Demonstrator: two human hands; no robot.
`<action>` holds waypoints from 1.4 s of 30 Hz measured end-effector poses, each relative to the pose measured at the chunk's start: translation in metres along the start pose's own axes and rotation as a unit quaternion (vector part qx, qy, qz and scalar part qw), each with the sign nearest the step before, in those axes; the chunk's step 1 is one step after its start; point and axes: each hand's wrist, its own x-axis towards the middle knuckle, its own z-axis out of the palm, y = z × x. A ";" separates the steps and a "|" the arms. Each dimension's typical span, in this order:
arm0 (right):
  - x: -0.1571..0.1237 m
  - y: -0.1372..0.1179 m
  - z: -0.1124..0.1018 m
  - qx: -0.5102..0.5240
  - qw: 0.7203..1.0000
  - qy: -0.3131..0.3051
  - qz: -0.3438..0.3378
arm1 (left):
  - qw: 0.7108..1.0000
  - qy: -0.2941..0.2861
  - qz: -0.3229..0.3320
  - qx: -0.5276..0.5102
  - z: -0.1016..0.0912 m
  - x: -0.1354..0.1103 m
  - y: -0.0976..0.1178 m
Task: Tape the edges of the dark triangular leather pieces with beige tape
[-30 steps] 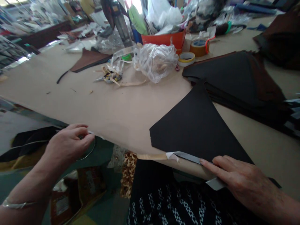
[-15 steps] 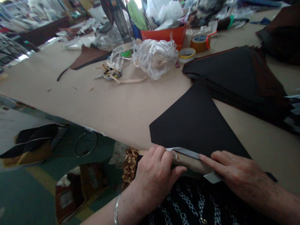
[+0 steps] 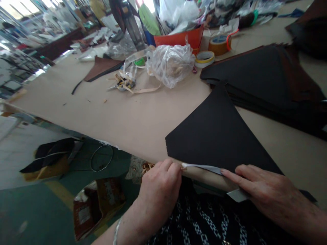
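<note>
Paper-covered worktable [image 3: 102, 115], pale strip [image 3: 201, 168] pinched along black sheet [image 3: 217, 136]

Left hand [image 3: 159, 194] curled nearly shut, fingertips nipping the strip's near end at the sheet's lower edge, probably for tension. Right hand [image 3: 265, 194] open and flat, apparently pinning sheet and strip against a rolled tan paper edge [image 3: 206, 178]. Stack of dark sheets [image 3: 263, 78] just beyond, seemingly kept out of the way.

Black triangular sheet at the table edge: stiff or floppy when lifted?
Likely fairly stiff: the black triangular sheet lies flat with crisp, unrippled edges, like card or foam sheet. It looks thin, so probably light, and may flex if lifted by one corner. The matte face suggests it isn't very slippery.
</note>
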 end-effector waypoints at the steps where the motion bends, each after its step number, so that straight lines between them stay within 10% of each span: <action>1: 0.001 0.000 -0.001 0.002 1.000 0.006 -0.006 | 1.000 0.000 -0.001 0.002 -0.007 -0.001 -0.006; 11: 0.001 0.000 0.002 0.007 0.999 0.030 -0.012 | 0.973 0.024 -0.017 -0.230 -0.029 0.016 -0.038; 18: 0.001 -0.001 0.003 0.020 1.000 0.024 0.002 | 0.738 -0.075 -0.230 -0.630 -0.025 0.026 -0.030; 22: -0.001 0.000 0.003 0.015 1.000 0.017 0.000 | 0.679 -0.124 -0.254 -0.677 -0.022 0.033 -0.033; 25: -0.006 0.001 0.008 0.011 1.000 0.007 0.005 | 0.711 -0.126 -0.251 -0.645 -0.018 0.035 -0.040; 32: -0.007 0.008 0.012 0.015 0.998 -0.043 0.044 | 0.973 -0.012 0.033 -0.230 -0.010 0.031 -0.059; 42: 0.095 -0.026 -0.004 0.192 0.974 -0.113 0.031 | 0.993 -0.005 0.120 0.008 0.002 0.029 -0.076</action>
